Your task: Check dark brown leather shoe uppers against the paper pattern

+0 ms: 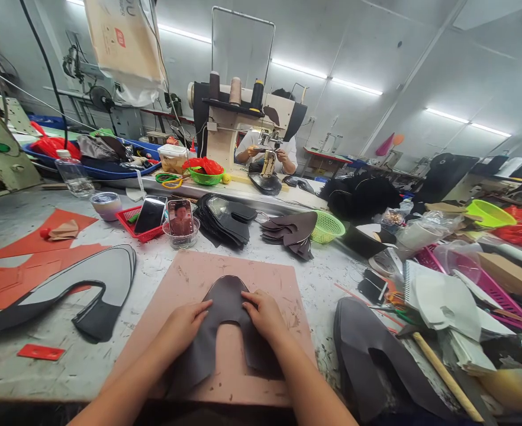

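A dark grey U-shaped shoe upper piece [228, 299] lies on a pinkish-brown board [279, 278] in front of me, its rounded end pointing away. My left hand [185, 325] is at its left side, thumb and forefinger together on the edge. On the right side of the curve, my right hand [263, 313] presses its fingertips onto the material. Both hands hold the piece against the board. Grey and black upper pieces [105, 269] lie stacked to the left. Another stack of dark upper pieces [376, 355] sits to the right of the board.
A hammer [442, 373] lies at the right. Behind the board are black cut pieces [225, 219], brown pieces [290, 231], a green basket [327, 228] and a phone [181, 218] in a clear tub. Beyond, a person [287, 148] works at a sewing machine [225, 136].
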`<act>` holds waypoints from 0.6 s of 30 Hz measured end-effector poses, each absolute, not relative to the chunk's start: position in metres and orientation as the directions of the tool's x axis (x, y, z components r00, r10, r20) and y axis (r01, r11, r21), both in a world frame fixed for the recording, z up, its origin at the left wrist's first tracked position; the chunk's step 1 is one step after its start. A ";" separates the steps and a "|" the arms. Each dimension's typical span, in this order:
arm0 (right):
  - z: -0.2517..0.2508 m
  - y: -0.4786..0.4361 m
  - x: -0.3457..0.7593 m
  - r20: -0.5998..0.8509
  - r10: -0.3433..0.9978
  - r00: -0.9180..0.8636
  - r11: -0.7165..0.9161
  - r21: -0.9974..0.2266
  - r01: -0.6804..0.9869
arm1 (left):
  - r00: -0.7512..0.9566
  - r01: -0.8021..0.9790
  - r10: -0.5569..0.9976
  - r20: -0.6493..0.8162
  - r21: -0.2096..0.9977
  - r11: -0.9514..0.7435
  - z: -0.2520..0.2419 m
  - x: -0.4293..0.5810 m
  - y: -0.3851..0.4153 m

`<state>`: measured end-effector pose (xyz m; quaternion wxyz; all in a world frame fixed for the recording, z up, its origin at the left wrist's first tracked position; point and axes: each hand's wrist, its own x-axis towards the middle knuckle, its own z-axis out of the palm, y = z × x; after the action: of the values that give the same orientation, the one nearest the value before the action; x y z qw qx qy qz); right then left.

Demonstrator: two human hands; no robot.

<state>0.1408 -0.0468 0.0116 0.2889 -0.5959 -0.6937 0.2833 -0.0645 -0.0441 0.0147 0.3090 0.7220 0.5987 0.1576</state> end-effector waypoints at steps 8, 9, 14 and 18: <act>0.008 -0.048 0.141 0.054 0.991 -0.121 0.120 -0.747 0.653 | 0.226 0.772 0.963 -0.148 0.630 -0.085 0.012 -0.062 -0.043; 0.008 -0.048 0.141 0.054 0.991 -0.121 0.120 -0.746 0.655 | 0.225 0.774 0.963 -0.151 0.627 -0.083 0.011 -0.062 -0.043; 0.008 -0.048 0.141 0.031 0.993 -0.110 0.098 -0.722 0.684 | 0.275 0.828 0.944 -0.180 0.544 -0.137 0.018 -0.064 -0.042; 0.011 -0.045 0.138 0.016 0.994 -0.112 0.090 -0.702 0.706 | 0.395 0.897 0.912 -0.110 0.261 -0.357 0.037 -0.053 -0.033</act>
<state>0.1381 -0.0452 0.0107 0.2583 -0.6144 -0.6917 0.2782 -0.0531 -0.0328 0.0370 0.1406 0.8232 0.5494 0.0271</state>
